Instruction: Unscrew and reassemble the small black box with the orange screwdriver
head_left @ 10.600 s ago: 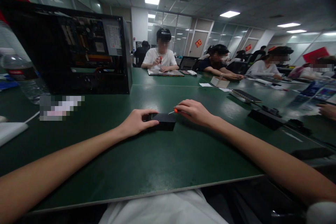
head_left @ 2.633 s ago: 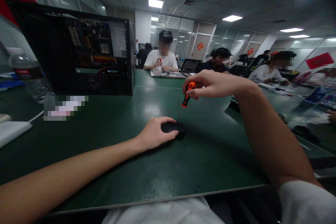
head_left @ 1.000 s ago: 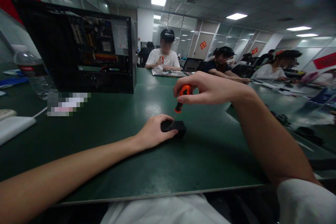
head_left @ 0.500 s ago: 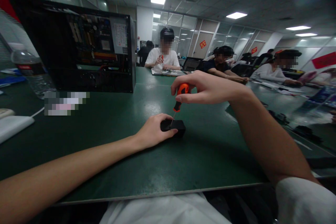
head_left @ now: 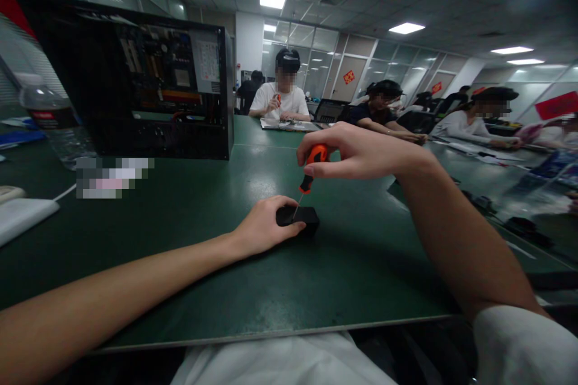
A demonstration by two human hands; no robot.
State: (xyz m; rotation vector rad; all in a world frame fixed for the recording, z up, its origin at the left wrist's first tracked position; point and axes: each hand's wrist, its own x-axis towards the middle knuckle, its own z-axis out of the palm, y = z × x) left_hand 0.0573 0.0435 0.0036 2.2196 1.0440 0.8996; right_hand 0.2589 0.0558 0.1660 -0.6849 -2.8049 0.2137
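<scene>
A small black box (head_left: 303, 218) lies on the green table (head_left: 316, 277) in front of me. My left hand (head_left: 264, 225) rests on its left side and holds it down. My right hand (head_left: 356, 150) pinches the orange-and-black handle of a small screwdriver (head_left: 309, 169) from above. The screwdriver stands nearly upright, slightly tilted, and its thin shaft points down onto the top of the black box, close to my left fingertips.
An open black computer case (head_left: 139, 81) stands at the back left, with a water bottle (head_left: 54, 126) beside it and a white object (head_left: 22, 219) at the left edge. Other people sit working at the far side and the right of the table, with dark devices (head_left: 524, 225) there.
Since ten seconds ago my right hand has risen and set the screwdriver upright on the box. Over the last second both hands stay almost still.
</scene>
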